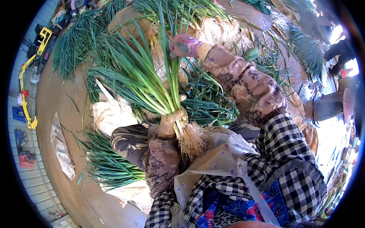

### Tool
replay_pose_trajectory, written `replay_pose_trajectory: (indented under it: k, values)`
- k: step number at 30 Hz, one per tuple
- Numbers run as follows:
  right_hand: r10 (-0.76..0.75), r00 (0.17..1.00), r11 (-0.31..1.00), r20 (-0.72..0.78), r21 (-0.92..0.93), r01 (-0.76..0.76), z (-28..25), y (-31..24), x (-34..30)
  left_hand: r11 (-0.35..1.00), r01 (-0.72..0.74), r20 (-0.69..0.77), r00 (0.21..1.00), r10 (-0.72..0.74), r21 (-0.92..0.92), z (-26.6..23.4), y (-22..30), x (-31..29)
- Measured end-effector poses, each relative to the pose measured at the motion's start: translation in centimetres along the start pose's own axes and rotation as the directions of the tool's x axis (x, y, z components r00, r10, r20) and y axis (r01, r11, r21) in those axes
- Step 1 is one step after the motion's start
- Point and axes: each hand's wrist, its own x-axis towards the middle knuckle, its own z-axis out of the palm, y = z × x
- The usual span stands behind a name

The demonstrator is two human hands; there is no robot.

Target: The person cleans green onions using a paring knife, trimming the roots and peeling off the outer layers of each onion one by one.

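My left hand (pixel 172 122), in a tan glove, is clamped around the base of a bunch of green onions (pixel 148 81), just above its pale roots (pixel 191 141). The bunch fans out up and to the left. My right hand (pixel 184 45), in a pink glove, grips several of the bunch's leaves higher up, near the top of the view. Both forearms wear patterned sleeve covers, and a checked shirt and pale apron fill the lower right.
More green onion piles (pixel 74 41) lie at the upper left, at the lower left (pixel 106 163) and at the upper right (pixel 308 49). Pale sacks (pixel 110 114) lie on the brown ground. A yellow tool (pixel 28 72) lies at the left edge. A dark sleeve (pixel 340 51) shows at far right.
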Motion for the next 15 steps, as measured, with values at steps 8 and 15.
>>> replay_pose_trajectory:
  k: [8,15]
  values:
    - [0.518,0.777,0.455,-0.358,0.884,0.103,-6.2,5.6,-1.6,0.993,-0.085,-0.017,0.996,0.084,-0.079,0.7,-0.2,0.2]
    - [0.785,0.492,0.620,-0.377,0.470,-0.628,-15.4,9.0,-10.3,0.853,0.190,0.242,0.967,-0.078,-0.486,-3.0,1.7,-0.5]
